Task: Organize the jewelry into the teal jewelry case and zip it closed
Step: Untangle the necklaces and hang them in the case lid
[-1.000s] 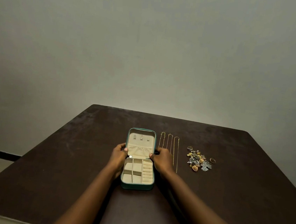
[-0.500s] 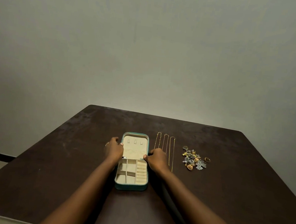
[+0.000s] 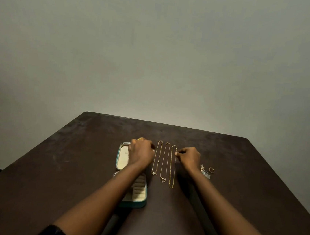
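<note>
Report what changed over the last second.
The right hand let go of the teal case and moved right to the rightmost necklace; whether its fingers pinch it is unclear. The left hand shifted from the case's left edge onto the lid. The left necklace, middle necklace, charm pile and ring stayed put.

Dim shot; soft light is pooling low on the wall (image 3: pixel 154 82), fading toward darker corners. I'm casting dark shadows across the counter (image 3: pixel 53 164). Wide-angle is bending the edges, and the jewelry pile (image 3: pixel 205 172) is blurring.

R hand (image 3: pixel 189 158) off case (image 3: pixel 122 157), now at rightmost chain (image 3: pixel 172 167).
</note>
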Motion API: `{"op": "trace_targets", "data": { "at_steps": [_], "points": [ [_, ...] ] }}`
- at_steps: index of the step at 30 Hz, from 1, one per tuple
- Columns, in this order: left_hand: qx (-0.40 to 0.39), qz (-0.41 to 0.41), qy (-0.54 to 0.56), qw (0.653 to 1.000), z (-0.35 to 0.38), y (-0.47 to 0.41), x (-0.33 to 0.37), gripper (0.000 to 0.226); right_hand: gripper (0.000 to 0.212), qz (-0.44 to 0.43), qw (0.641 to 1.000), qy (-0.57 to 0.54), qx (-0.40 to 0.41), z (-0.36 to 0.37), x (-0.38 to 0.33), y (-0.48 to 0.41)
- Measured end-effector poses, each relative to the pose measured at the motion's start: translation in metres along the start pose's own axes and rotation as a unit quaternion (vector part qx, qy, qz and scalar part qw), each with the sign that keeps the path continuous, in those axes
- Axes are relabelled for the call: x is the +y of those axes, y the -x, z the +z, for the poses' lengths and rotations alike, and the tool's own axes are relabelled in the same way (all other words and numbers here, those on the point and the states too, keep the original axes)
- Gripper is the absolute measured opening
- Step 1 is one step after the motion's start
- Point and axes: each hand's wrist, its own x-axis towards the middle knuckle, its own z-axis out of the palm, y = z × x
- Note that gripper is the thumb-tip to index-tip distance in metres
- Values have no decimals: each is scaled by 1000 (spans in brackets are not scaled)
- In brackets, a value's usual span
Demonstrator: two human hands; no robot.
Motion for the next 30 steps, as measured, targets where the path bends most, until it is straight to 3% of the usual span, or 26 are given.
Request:
{"op": "trace_targets", "data": {
  "at_steps": [5, 11, 30],
  "points": [
    [-59, -30, -11, 998, 33, -14, 28, 26, 20, 3, 1000, 25, 15, -6, 6, -36],
    [-81, -8, -93, 992, 56, -24, 49, 24, 18, -26, 997, 73, -19, 5, 12, -70],
    [-65, -52, -105, 991, 70, -26, 57, 28, 22, -24, 984, 164, -67, 36, 22, -108]
  ]
}}
